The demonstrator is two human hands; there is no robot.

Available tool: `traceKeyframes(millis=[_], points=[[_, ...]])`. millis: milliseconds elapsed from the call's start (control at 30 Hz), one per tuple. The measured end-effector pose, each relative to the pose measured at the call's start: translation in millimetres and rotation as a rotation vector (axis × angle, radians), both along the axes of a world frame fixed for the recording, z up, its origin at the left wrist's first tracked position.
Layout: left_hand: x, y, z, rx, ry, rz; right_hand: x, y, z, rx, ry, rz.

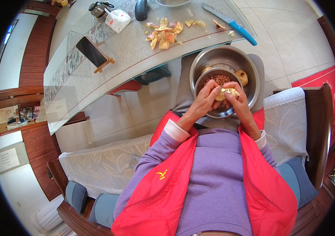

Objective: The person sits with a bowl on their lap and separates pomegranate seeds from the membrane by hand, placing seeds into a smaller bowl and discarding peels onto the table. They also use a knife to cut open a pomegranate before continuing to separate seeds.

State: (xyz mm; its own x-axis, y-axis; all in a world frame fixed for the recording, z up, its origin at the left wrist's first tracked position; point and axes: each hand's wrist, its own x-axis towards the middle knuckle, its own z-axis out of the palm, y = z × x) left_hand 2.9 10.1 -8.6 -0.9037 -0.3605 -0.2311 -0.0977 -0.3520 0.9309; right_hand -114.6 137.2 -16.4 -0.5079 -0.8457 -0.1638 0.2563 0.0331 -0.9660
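Note:
My left hand (207, 96) and my right hand (238, 98) both grip a pale yellow piece of pomegranate (228, 93) over a small steel bowl (198, 85). Loose pomegranate seeds (220, 79) lie in that bowl. It sits inside a larger steel basin (253, 63), which rests on my lap. A pomegranate (241, 77) is in the basin at the right, and another yellow one shows partly at the left behind the small bowl's rim. The undersides of my fingers are partly hidden.
On the glass-topped table (132, 63) lie a heap of pomegranate peel (164, 34), a knife with a blue handle (241, 31), a phone (91, 51) on a wooden stand, a plastic bag (118, 20) and a metal flask (98, 10). The table's edge runs just beyond the basin.

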Motion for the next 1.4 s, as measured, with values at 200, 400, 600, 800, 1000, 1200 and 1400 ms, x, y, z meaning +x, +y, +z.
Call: traceKeyframes(millis=[200, 400, 600, 800, 1000, 1200, 1400], points=[[2.4, -4.0, 1.9, 0.03, 0.0, -0.074, 0.5, 1.3, 0.2, 0.03, -0.014, -0.011], [0.6, -3.7, -1.6, -0.033, -0.028, -0.085, -0.6, -1.2, 2.0, 0.058, -0.051, -0.012], [0.7, 0.4, 1.3, -0.089, -0.031, 0.062, 3.6, -2.7, 13.5, 0.013, -0.103, -0.097], [-1.2, 0.7, 5.1, -0.043, -0.038, 0.114, -3.6, -0.6, 8.9, 0.007, -0.095, -0.099], [-1.0, 5.2, 5.9, 0.005, -0.038, 0.089, 1.6, -3.2, -2.8, 0.024, 0.032, -0.079], [1.5, 0.9, 4.3, 0.092, -0.036, 0.047, -2.1, -3.3, -7.4, 0.071, -0.062, -0.019], [0.7, -2.2, 2.4, 0.085, 0.016, -0.004, 2.9, -7.5, -9.6, 0.0, -0.24, -0.054]])
